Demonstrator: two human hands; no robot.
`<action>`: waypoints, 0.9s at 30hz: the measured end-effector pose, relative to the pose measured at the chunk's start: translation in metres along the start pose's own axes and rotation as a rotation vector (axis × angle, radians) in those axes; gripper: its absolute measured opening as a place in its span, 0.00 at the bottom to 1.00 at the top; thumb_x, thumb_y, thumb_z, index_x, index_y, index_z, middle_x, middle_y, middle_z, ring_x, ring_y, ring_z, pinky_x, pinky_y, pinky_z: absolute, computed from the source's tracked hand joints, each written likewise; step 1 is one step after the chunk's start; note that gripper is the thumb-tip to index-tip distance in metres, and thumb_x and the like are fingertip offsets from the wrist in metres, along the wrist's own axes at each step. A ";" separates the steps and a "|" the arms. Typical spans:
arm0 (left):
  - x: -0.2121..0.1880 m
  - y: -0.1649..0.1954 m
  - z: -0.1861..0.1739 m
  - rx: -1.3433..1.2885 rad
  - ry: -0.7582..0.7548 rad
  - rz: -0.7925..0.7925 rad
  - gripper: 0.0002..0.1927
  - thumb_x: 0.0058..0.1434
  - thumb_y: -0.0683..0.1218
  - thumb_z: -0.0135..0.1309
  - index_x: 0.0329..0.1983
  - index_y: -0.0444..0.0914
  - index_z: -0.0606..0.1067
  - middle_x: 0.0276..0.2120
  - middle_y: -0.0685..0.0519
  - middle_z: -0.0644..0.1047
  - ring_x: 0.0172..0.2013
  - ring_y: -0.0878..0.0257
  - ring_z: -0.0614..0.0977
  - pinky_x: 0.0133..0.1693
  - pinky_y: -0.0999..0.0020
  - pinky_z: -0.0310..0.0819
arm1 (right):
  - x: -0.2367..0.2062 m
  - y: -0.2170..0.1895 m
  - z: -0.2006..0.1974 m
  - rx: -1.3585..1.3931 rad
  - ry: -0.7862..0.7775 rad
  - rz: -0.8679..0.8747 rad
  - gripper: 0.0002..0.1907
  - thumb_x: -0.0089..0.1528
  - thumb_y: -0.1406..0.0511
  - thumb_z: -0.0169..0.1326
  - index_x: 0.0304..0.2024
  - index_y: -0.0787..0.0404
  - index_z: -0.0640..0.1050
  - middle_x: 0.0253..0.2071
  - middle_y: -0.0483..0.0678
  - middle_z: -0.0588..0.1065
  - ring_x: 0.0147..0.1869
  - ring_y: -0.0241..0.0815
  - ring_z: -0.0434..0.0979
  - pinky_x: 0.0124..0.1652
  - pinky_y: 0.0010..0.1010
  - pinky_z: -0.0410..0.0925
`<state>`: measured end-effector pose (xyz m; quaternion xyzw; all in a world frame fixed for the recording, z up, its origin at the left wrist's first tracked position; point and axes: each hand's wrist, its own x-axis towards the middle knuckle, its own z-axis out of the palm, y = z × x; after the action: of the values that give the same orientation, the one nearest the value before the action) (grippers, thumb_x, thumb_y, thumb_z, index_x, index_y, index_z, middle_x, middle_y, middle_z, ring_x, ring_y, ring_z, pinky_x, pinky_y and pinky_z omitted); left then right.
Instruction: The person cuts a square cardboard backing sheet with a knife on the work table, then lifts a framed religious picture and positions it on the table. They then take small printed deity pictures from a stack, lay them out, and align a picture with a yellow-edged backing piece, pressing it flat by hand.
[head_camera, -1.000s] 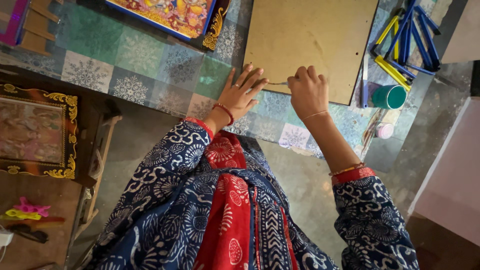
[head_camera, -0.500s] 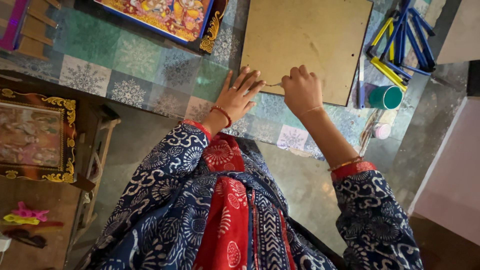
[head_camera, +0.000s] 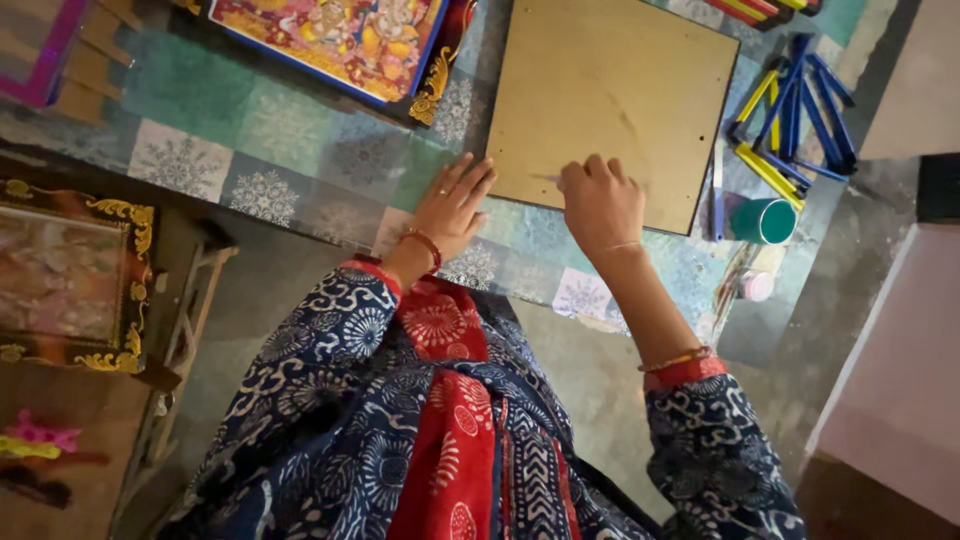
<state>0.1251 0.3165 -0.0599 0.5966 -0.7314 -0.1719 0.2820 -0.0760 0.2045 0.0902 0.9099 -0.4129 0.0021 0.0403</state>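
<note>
A flat brown board (head_camera: 615, 95), roughly square, lies on the desk (head_camera: 180, 95) with its edges turned slightly off the desk's own lines, its near edge running from lower left up toward the right hand side and dipping toward the green cup. Against that near edge the right hand (head_camera: 600, 205) is curled shut around a thin pointed tool (head_camera: 548, 178), whose small visible tip lies almost level and points left, along the edge of the board; the rest of the tool is hidden in the fist. The left hand (head_camera: 452, 207) lies flat, fingers together and stretched out, on the patterned desk cover just beside the board's near left corner, its fingertips touching or almost touching the edge.

To the right of the board stands a small green cup (head_camera: 765, 220), and beyond it a heap of blue and yellow sticks (head_camera: 790, 115). Behind the left hand, at the far edge, lies a bright framed picture (head_camera: 335, 40). Down at the left, off the desk, leans another picture in a gilt frame (head_camera: 70, 275).
</note>
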 end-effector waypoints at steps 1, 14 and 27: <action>-0.003 -0.002 -0.001 0.021 -0.001 0.018 0.38 0.64 0.49 0.58 0.76 0.41 0.59 0.76 0.50 0.55 0.75 0.49 0.54 0.72 0.46 0.48 | 0.002 -0.004 -0.001 0.046 0.060 -0.004 0.05 0.63 0.62 0.62 0.33 0.55 0.80 0.35 0.47 0.75 0.42 0.49 0.77 0.36 0.42 0.72; -0.013 -0.004 0.007 -0.005 0.033 0.052 0.37 0.65 0.51 0.55 0.75 0.36 0.58 0.74 0.43 0.55 0.73 0.43 0.56 0.71 0.44 0.50 | 0.040 -0.012 -0.009 0.304 0.096 0.156 0.05 0.62 0.65 0.61 0.40 0.52 0.82 0.39 0.45 0.77 0.45 0.50 0.78 0.40 0.44 0.71; 0.038 -0.030 -0.024 -0.081 0.055 0.132 0.30 0.70 0.51 0.54 0.71 0.34 0.64 0.68 0.44 0.67 0.70 0.46 0.64 0.69 0.52 0.58 | 0.069 -0.006 -0.007 0.490 0.131 0.448 0.07 0.63 0.64 0.60 0.44 0.52 0.81 0.41 0.45 0.78 0.45 0.50 0.80 0.39 0.44 0.71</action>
<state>0.1586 0.2748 -0.0511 0.5395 -0.7537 -0.1660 0.3366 -0.0255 0.1572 0.0996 0.7770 -0.5864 0.1687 -0.1547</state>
